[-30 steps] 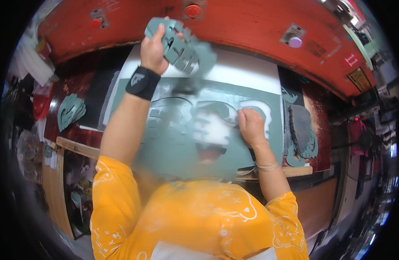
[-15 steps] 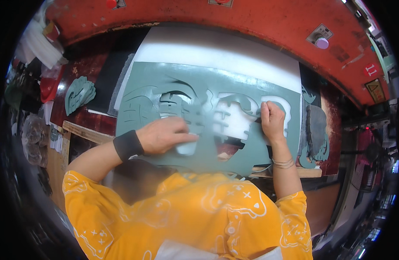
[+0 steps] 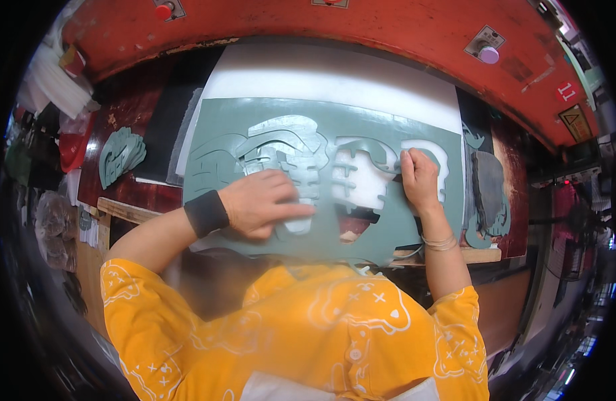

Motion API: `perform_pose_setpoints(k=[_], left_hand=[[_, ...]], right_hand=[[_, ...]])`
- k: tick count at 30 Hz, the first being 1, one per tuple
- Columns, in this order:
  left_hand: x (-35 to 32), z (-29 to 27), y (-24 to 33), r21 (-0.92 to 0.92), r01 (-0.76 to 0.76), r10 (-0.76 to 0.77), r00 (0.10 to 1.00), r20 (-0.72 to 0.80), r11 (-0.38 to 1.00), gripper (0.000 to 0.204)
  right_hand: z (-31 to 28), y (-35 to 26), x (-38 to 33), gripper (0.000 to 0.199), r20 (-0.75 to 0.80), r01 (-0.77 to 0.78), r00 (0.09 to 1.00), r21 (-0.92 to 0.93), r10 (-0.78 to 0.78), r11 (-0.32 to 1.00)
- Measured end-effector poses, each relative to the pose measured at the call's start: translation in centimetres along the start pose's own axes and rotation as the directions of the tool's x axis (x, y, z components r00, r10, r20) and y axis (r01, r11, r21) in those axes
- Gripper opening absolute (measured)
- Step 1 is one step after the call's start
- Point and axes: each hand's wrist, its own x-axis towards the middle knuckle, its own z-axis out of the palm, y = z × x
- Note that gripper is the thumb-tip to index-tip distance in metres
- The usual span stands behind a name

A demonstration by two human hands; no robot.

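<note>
Two hands press a green sheet (image 3: 321,127) at frame centre. Left hand (image 3: 261,204) lies open, flat on it. Right hand (image 3: 418,177) has its grip pinched on a cut piece (image 3: 381,157).

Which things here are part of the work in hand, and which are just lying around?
In use: green sheet with cut-out shapes; left hand pressing on it; right hand pinching a cut piece; white board underneath.

Lying about: pile of green cut pieces; green scraps; red machine frame.

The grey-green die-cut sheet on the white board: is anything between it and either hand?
Nothing visible. The left hand lies flat on the grey-green die-cut sheet and the right hand pinches a cut-out's edge. Both touch it directly.
</note>
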Motion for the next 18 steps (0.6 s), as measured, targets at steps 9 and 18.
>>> perform_pose_setpoints(k=[9,18], left_hand=[[1.1,-0.4,-3.7,-0.698,0.234,-0.637,0.662,-0.396,0.677,0.040],[-0.2,-4.9,-6.9,-0.762,-0.632,-0.903,0.232,-0.361,0.143,0.052]], right_hand=[[0.3,0.2,0.0,0.029,-0.007,-0.001,1.000,-0.037,0.001,0.999],[-0.5,-7.7,4.8,0.015,-0.152,0.123,0.982,0.088,-0.109,0.988]])
